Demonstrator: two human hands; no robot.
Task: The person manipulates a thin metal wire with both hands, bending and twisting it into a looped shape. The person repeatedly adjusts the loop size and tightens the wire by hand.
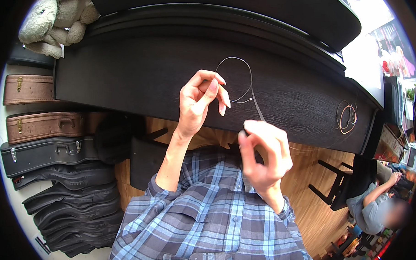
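Note:
A thin wire string (236, 58) forms a loop above the black wooden piano surface (137, 68), with a small light end piece (250, 99) near the loop's bottom. My left hand (201, 98) pinches the loop at its left side between thumb and fingers. My right hand (264, 158), slightly blurred, is lower and to the right, its fingers curled round the string's trailing length. Another coiled copper-and-silver string (347, 117) lies on the surface at the right.
Stacked instrument cases (44, 154) and soft black bags (73, 208) stand at the left. A plush toy (39, 23) sits at upper left. A black stool (329, 181) stands at lower right, near another person (371, 207). A black chair (142, 160) is under the surface's front edge.

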